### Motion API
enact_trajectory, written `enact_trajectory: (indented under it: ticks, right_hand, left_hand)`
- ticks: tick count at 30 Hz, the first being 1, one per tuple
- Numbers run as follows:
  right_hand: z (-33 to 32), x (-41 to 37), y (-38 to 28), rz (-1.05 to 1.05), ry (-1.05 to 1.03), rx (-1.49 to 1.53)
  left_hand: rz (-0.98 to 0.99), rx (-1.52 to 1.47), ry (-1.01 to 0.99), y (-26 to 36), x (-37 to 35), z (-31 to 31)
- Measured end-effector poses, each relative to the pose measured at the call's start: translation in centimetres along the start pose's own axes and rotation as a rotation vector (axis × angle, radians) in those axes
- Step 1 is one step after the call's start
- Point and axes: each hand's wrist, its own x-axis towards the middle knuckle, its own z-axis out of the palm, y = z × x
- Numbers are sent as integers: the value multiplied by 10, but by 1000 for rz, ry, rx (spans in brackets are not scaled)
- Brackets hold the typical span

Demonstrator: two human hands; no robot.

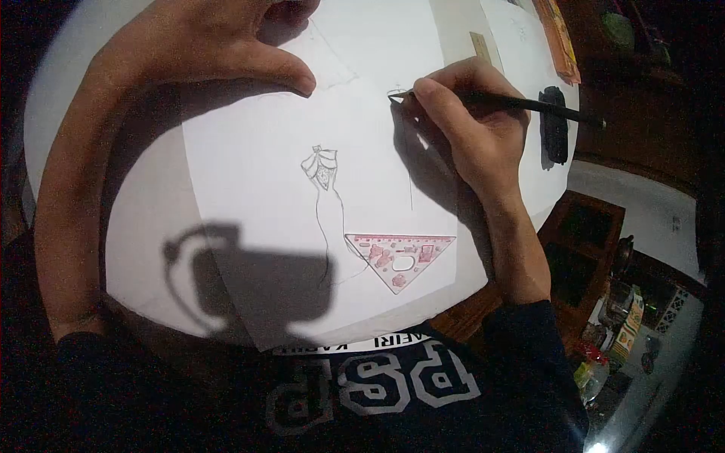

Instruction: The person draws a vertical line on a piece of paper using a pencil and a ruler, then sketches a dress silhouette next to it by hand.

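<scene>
Beneath the spread left hand (226,47) and, apart from it, the right hand (485,117) clamped on a pencil (547,108), lies paper (260,181).

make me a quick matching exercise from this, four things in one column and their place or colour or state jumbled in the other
1. pencil | A. see-through with reddish shapes
2. set square | B. near the picture's top left, thumb spread
3. left hand | C. grey lines, mostly unshaded
4. dress-like sketch | D. held in the right hand

Right pairs: 1-D, 2-A, 3-B, 4-C
</scene>
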Motion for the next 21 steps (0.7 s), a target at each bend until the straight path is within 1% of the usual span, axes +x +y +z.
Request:
enact_trajectory:
  ticks: [5,7,8,12,14,15,17,18,20,21]
  right_hand:
    - [-2,0,2,-10,-16,-39]
    - [-2,-1,6,-6,-20,50]
    - [-3,0,5,-7,-19,50]
    - [-2,-1,5,-2,-21,45]
    - [-1,-1,6,-11,-14,56]
    - [-2,-2,6,-17,-17,33]
    - [-4,-2,5,-23,-20,12]
    - [-5,-1,5,-39,-24,5]
    - [-5,-1,7,-55,-27,-3]
    - [-5,-2,9,-29,29,108]
  left_hand:
    - [-155,-14,-25,16,-1,-3]
    - [-118,-9,-14,12,-1,-2]
    - [-81,-3,-2,10,0,-2]
    - [-73,-4,0,2,2,1]
    - [-57,-96,-77,-14,6,5]
    - [-56,-96,-77,-9,7,3]
    - [-244,-73,-106,4,9,1]
    - [-244,-73,-107,-3,8,1]
    - [16,-37,-52,-21,6,6]
    - [16,-37,-52,-21,6,6]
